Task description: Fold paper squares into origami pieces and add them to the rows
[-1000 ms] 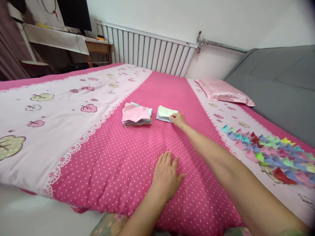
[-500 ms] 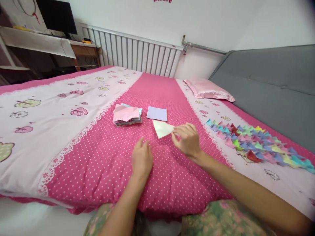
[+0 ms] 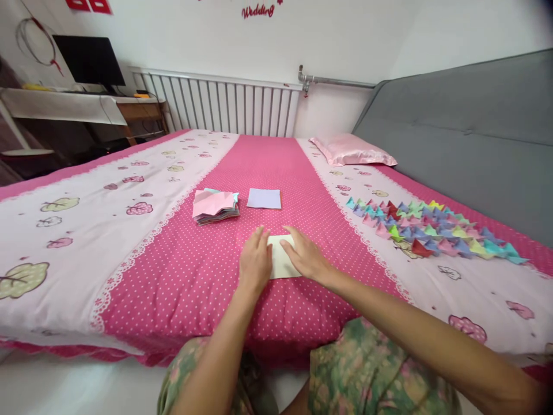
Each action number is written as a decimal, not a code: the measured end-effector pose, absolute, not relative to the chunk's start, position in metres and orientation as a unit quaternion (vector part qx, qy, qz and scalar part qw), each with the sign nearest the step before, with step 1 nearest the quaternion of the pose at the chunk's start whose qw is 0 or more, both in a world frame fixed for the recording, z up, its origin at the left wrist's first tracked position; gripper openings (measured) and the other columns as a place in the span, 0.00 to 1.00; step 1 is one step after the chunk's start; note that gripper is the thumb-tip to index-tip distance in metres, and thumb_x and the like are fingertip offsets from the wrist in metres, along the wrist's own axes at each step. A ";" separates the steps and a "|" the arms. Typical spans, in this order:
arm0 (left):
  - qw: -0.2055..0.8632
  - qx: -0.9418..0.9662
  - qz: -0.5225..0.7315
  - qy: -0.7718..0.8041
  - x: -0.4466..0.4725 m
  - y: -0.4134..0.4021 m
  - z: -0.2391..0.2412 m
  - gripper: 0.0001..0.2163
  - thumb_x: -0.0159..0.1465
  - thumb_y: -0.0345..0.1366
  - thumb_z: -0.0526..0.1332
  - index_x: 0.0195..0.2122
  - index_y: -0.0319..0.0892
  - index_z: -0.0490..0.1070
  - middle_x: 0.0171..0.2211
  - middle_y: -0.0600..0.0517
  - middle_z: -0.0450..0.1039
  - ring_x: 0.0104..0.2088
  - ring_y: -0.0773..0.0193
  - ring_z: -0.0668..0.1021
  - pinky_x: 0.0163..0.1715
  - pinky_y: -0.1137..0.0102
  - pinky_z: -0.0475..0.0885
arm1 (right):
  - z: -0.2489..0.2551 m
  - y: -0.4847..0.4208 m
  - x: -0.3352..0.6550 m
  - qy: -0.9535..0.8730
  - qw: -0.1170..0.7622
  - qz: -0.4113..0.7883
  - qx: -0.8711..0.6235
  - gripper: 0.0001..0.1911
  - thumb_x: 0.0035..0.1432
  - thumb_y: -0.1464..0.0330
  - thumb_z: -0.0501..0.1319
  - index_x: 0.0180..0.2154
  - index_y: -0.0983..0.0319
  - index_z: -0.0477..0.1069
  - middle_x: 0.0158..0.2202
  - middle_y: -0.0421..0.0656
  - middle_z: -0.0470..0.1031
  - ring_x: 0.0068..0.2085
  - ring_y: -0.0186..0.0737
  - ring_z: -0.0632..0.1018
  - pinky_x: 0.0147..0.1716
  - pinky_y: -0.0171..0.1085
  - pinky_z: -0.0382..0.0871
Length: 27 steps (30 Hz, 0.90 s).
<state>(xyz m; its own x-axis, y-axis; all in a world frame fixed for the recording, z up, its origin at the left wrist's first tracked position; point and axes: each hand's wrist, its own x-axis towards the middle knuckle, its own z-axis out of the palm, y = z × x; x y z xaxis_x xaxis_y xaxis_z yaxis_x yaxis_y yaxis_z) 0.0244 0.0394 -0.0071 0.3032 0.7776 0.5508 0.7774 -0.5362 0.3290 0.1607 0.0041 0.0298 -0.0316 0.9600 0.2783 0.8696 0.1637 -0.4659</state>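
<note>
A pale green paper sheet [image 3: 280,260] lies on the pink dotted bedspread [image 3: 207,288] near the bed's front edge. My left hand [image 3: 254,260] rests flat on the sheet's left side, fingers stretched out. On the sheet's right side my right hand [image 3: 306,255] lies flat too. Farther back a lilac paper square [image 3: 264,197] lies alone. Left of it is a stack of coloured paper [image 3: 215,206] with a creased pink sheet on top.
Several folded paper shapes [image 3: 427,227] in many colours lie in rows on the bed's right side. A pink pillow [image 3: 352,151] sits by the grey headboard [image 3: 466,132]. A white radiator [image 3: 224,106] lines the far wall; a desk with a monitor [image 3: 88,60] stands far left.
My right hand pulled the pale green sheet off the lilac one and brought it toward me. Both hands now press it flat on the bedspread. The view has tilted up.
</note>
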 end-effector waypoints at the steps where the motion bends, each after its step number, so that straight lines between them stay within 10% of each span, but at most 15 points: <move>1: -0.006 0.839 0.304 0.452 0.030 0.040 -0.013 0.19 0.63 0.32 0.43 0.54 0.33 0.58 0.55 0.41 0.60 0.57 0.59 0.60 0.55 0.63 0.56 | 0.023 0.011 0.158 -0.728 0.288 0.096 -0.614 0.28 0.61 0.58 0.40 0.58 0.64 0.51 0.58 0.48 0.58 0.59 0.41 0.58 0.55 0.41 0.52; 9: -0.006 0.901 0.092 0.424 0.039 0.039 -0.036 0.25 0.61 0.36 0.45 0.59 0.33 0.48 0.61 0.40 0.47 0.61 0.55 0.51 0.57 0.58 0.48 | -0.036 0.033 0.151 -0.760 0.211 0.192 -0.584 0.35 0.60 0.53 0.32 0.61 0.68 0.44 0.63 0.49 0.44 0.63 0.41 0.46 0.60 0.43 0.38; 27: -0.034 0.830 0.085 0.550 0.016 0.055 -0.033 0.23 0.63 0.40 0.41 0.58 0.37 0.53 0.59 0.44 0.53 0.59 0.55 0.56 0.57 0.58 0.48 | -0.038 0.030 0.184 -0.725 0.110 0.104 -0.672 0.36 0.58 0.50 0.34 0.61 0.64 0.42 0.63 0.47 0.41 0.63 0.47 0.43 0.58 0.49 0.30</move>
<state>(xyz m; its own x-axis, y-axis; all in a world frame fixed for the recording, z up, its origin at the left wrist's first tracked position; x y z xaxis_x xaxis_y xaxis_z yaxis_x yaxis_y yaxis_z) 0.0161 0.0548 -0.0334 0.3812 0.9071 0.1783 0.9187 -0.3932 0.0364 0.1838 0.0303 -0.0381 -0.0725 0.9972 0.0189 0.9516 0.0748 -0.2981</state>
